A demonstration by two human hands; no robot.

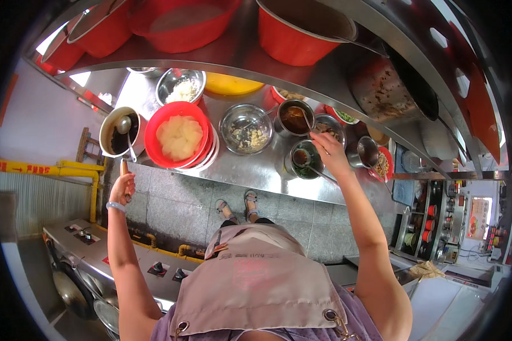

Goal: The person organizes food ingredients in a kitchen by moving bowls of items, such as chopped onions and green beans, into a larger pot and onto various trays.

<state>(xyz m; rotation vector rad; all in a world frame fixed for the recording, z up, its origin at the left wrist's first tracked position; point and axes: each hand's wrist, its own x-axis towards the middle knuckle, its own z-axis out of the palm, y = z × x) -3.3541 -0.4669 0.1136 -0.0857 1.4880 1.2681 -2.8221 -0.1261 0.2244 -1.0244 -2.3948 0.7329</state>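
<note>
My left hand is closed around a wooden handle just below a white pot. Whether that handle belongs to the pot or to a separate tool, I cannot tell. Inside the pot, a metal ladle rests in dark liquid. Over the counter, my right hand grips the thin handle of a spoon, whose bowl end is in a steel pot of brown sauce. Under that hand stands a steel pot with greens and a ladle. A bowl of sliced meat is partly hidden behind it.
On the steel counter stand a red basin of pale slices, a bowl of chopped garlic and a bowl of white bits. Red tubs fill the shelf above. A stove with knobs lies behind my left side.
</note>
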